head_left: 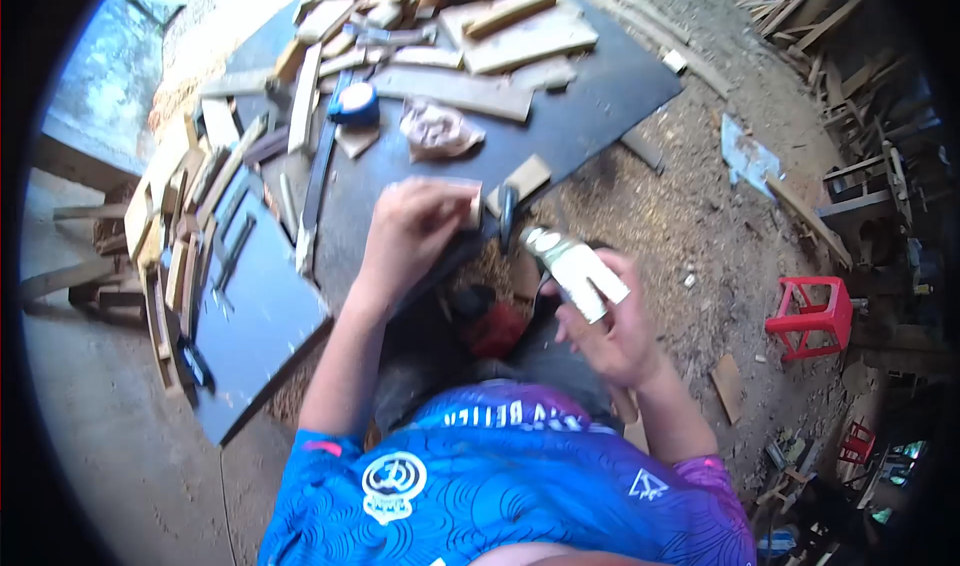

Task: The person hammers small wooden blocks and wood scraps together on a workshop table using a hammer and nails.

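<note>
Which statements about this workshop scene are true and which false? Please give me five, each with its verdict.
1. The bare right hand holds a bright white, forked object. True.
2. The bare left hand holds the crumpled clear plastic bag. False: the bag lies beyond the hand, on the dark flat tabletop.
3. A large red plastic stool stands off to the person's right. True.
4. The rounded blue case lies on the ground. False: the case is up among the wood pieces on the tabletop.
5. The person's shirt is blue and purple. True.
</note>
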`<state>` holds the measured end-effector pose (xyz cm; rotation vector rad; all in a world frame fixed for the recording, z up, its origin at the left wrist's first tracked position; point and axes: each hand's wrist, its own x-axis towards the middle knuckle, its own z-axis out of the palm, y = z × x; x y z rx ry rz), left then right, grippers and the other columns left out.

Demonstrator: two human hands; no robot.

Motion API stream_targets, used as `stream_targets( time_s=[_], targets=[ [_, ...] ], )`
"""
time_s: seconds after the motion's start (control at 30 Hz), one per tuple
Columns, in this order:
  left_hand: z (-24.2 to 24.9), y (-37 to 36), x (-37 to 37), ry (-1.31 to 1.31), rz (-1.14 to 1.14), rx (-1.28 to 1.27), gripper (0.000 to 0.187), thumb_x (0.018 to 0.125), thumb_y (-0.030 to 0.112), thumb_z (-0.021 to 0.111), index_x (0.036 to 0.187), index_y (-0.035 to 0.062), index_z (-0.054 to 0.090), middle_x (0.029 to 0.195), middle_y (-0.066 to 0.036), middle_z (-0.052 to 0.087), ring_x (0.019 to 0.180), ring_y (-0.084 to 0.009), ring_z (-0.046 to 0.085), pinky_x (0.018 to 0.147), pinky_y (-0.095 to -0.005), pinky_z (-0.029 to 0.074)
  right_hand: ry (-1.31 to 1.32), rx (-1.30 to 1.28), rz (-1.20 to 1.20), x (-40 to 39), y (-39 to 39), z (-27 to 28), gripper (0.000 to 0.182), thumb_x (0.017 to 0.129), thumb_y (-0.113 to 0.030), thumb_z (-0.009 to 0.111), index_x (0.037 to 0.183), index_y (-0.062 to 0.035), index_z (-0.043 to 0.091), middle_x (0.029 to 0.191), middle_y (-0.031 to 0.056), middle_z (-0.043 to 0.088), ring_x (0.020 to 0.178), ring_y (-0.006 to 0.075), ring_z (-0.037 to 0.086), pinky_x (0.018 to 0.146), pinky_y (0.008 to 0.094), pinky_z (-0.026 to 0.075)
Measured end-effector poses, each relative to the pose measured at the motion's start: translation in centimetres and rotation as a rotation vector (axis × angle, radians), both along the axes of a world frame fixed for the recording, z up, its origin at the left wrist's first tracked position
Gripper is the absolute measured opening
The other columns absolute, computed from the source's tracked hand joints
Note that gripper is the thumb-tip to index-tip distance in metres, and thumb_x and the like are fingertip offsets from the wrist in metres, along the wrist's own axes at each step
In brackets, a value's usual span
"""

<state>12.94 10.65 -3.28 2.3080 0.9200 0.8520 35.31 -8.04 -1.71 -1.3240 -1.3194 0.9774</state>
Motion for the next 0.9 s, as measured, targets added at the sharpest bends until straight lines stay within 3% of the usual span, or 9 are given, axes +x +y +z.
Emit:
stream_targets(
  time_s=[0.07,0.13,0.27,0.33,0.4,0.6,0.67,0.73,0.9],
  targets=[
    [-1.5,-0.2,0.0,-0.069,0.023,-0.038,0.03,0.081,-0.002,0.075,0.108,0.0109,0.079,0.104,-0.008,0.077,0.091,-0.0236,0.073,0.078,-0.0317,0.058,-0.026,0.019,0.035,-0.3,1.0,0.4,0.057,0.094,-0.008,0.07,0.139,0.0037,0.036,0.104,0.0216,0.071,0.093,0.0323,0.075,0.079,0.0405,0.059],
    [-1.3,-0.5,0.2,-0.192,0.017,-0.151,0.029,0.077,0.001,0.077,0.104,0.0118,0.079,0.1,-0.006,0.077,0.091,-0.0231,0.07,0.083,-0.0357,0.049,-0.088,0.057,0.037,-0.7,2.0,0.9,0.059,0.096,-0.012,0.069,0.141,0.0021,0.033,0.102,0.0242,0.072,0.09,0.0375,0.076,0.078,0.0434,0.059],
    [-1.5,-0.3,0.3,-0.208,0.002,-0.005,0.029,0.076,0.002,0.078,0.103,0.0128,0.079,0.105,-0.004,0.078,0.089,-0.0206,0.07,0.083,-0.0329,0.048,-0.146,0.093,0.024,-1.6,4.2,4.1,0.054,0.097,-0.014,0.066,0.138,0.0016,0.035,0.104,0.0257,0.072,0.092,0.0424,0.074,0.078,0.0463,0.058],
    [-1.4,-0.5,0.1,-0.202,0.006,-0.005,0.029,0.076,0.002,0.078,0.103,0.013,0.079,0.106,-0.003,0.078,0.09,-0.0197,0.07,0.083,-0.0326,0.048,-0.173,-0.088,0.062,-1.8,4.8,5.0,0.051,0.099,-0.011,0.064,0.14,0.0019,0.035,0.112,0.0177,0.072,0.08,0.0223,0.074,0.072,0.0362,0.059],
    [-1.6,-0.4,0.1,-0.186,0.011,-0.008,0.031,0.075,0.002,0.078,0.104,0.0136,0.079,0.107,-0.002,0.078,0.087,-0.0195,0.07,0.082,-0.0318,0.047,-0.213,-0.033,0.056,-1.9,5.2,5.5,0.049,0.099,-0.011,0.064,0.138,0.0005,0.038,0.107,0.0167,0.073,0.076,0.0223,0.074,0.071,0.0373,0.059],
    [-1.7,-0.5,0.3,-0.183,0.054,-0.112,0.037,0.077,0.007,0.08,0.112,0.0144,0.077,0.099,-0.002,0.079,0.083,-0.019,0.071,0.082,-0.0324,0.046,-0.389,0.044,0.066,-2.2,5.5,6.1,0.043,0.096,-0.011,0.065,0.134,-0.0017,0.046,0.101,0.021,0.074,0.088,0.0382,0.075,0.076,0.0444,0.059],
    [-1.9,-0.5,0.5,-0.18,0.091,-0.123,0.038,0.078,0.008,0.081,0.115,0.0141,0.076,0.095,-0.002,0.079,0.083,-0.0186,0.072,0.082,-0.0325,0.046,-0.396,0.052,0.085,-2.4,5.9,5.8,0.042,0.095,-0.012,0.063,0.133,-0.005,0.045,0.094,0.0262,0.071,0.086,0.0479,0.07,0.076,0.0549,0.056],
    [-2.9,-0.3,0.5,-0.247,0.073,-0.117,0.047,0.078,-0.003,0.079,0.123,0.0083,0.073,0.087,-0.006,0.077,0.078,-0.0134,0.075,0.073,-0.0264,0.056,-0.406,0.083,0.085,-2.6,6.2,5.8,0.041,0.095,-0.012,0.063,0.131,-0.0052,0.046,0.093,0.0266,0.071,0.086,0.0481,0.07,0.076,0.0553,0.056],
    [-2.2,-0.6,0.4,-0.214,0.108,-0.17,0.047,0.079,0.01,0.082,0.124,0.0138,0.071,0.089,-0.003,0.079,0.082,-0.0183,0.073,0.085,-0.0325,0.046,-0.455,0.065,0.108,-2.9,7.0,5.9,0.037,0.096,-0.013,0.063,0.128,-0.0058,0.048,0.092,0.0267,0.071,0.086,0.0488,0.07,0.076,0.0562,0.056]
  ],
)
